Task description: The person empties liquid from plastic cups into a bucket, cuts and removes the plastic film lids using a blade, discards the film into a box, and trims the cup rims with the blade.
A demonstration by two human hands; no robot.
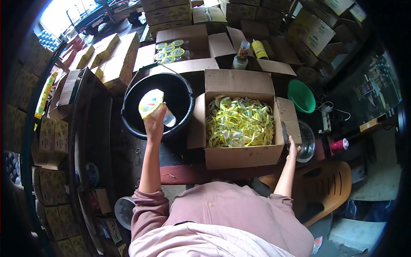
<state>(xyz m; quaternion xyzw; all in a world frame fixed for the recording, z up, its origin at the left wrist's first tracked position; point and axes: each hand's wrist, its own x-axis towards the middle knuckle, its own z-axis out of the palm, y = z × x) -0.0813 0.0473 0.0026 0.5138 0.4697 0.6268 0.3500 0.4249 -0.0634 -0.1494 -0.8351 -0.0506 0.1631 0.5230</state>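
Note:
My left hand point(155, 122) is closed round a sealed plastic cup with a yellow-and-white printed lid point(151, 102), raised over a black bucket point(191, 103). A second clear cup point(170, 119) shows just right of that hand, inside the bucket's outline. My right hand point(293, 148) is at the right flap of an open cardboard box point(239, 157), with a thin dark object point(284, 133) by its fingertips; what the fingers grip I cannot tell. Tangled yellow-and-clear plastic strips point(239, 120) fill the box.
Behind the bucket, an open carton point(192, 36) holds several lidded cups point(171, 51). A bottle point(241, 60), a yellow roll point(259, 49) and a green basin point(301, 96) stand farther back. A clear bowl point(307, 143), a power strip point(326, 120) and an orange chair point(332, 184) are at right.

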